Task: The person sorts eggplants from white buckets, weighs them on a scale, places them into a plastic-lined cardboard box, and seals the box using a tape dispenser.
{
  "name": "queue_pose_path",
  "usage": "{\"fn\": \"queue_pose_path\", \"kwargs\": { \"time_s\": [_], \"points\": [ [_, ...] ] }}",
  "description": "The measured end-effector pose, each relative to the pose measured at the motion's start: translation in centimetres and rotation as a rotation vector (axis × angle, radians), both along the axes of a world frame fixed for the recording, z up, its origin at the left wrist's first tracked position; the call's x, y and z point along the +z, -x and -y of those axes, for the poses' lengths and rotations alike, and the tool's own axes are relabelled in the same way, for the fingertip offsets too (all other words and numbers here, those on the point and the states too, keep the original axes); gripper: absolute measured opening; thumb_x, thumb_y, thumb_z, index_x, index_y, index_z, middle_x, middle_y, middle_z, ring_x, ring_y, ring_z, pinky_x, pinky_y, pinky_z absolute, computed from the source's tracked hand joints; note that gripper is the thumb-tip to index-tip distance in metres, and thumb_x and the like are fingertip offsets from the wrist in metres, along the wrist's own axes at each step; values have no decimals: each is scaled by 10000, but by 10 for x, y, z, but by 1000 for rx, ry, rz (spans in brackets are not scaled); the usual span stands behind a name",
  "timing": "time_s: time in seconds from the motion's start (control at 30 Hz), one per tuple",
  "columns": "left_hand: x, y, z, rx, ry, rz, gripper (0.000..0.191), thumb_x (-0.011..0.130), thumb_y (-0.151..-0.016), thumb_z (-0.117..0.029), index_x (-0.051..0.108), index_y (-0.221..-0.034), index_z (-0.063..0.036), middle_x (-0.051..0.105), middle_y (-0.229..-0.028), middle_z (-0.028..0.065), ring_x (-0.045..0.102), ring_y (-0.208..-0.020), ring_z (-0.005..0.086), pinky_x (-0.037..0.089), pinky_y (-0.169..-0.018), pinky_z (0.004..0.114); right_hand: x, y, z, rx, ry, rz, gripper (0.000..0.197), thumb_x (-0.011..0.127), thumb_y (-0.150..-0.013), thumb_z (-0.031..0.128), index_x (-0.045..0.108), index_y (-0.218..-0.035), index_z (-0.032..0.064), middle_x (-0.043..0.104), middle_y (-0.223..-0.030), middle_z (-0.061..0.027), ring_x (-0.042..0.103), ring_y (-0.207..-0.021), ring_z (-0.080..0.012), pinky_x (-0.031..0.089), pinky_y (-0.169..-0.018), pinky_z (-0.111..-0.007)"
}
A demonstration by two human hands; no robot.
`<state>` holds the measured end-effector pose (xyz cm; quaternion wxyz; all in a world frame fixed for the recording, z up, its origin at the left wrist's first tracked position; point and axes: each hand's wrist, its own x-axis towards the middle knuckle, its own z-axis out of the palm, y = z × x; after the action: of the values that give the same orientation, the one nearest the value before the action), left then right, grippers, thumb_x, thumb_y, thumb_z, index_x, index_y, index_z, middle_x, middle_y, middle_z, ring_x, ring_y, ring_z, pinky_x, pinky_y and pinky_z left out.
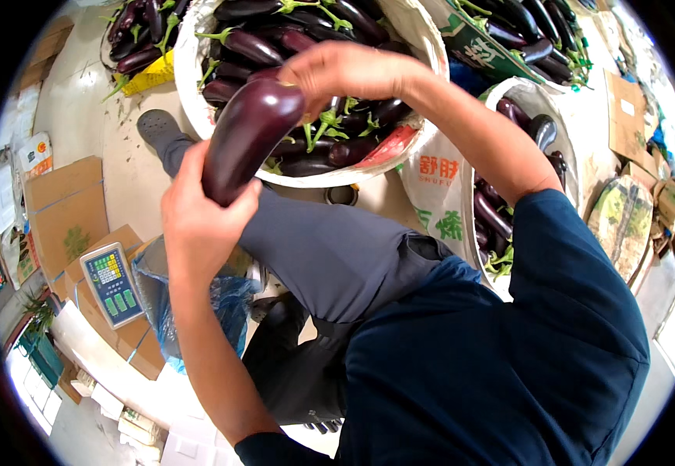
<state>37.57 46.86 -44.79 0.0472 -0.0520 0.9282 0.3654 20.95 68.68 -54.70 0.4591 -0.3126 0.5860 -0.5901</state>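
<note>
A glossy dark purple eggplant (250, 134) is gripped by my left hand (206, 204) around its lower end. It is held at a slant above a large white-lined round basket (189, 76). At the eggplant's upper end, my right hand (340, 73) has bent fingers close against it. That hand is slightly blurred, and whether it pinches anything is hidden. Below both hands, the basket holds many eggplants (250, 49) with green stems, and a red patch (387, 148) shows inside its rim.
More eggplants fill a green bag (465, 41) and a white-lined container (556, 116) on the right, and a bundle (139, 35) at far left. A scale's keypad display (113, 285) stands by cardboard boxes (66, 209) and a blue plastic bag (221, 309). A roll of tape (341, 196) lies below the basket.
</note>
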Motion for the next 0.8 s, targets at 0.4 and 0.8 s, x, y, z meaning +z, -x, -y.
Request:
{"fn": "queue_pose_path", "kwargs": {
  "time_s": [0.4,0.8],
  "points": [
    [-28,-104,12,419,-1226,221,493,711,-789,0,513,-1239,30,658,-1047,146,667,-869,218,553,-797,344,-76,-66,-42,98,-657,-595,502,716,-739,191,590,-1175,-22,672,-1044,-259,665,-997,-386,516,-888,-438],
    [6,-121,-47,607,-1081,-392,882,724,-853,-21,205,-1566,-33,511,-1355,147,552,-1214,239,439,-1050,357,83,-142,65,-321,292,99,616,579,-983,545,597,-1215,-25,652,-1033,-56,588,-946,-101,504,-822,-279]
  ]
}}
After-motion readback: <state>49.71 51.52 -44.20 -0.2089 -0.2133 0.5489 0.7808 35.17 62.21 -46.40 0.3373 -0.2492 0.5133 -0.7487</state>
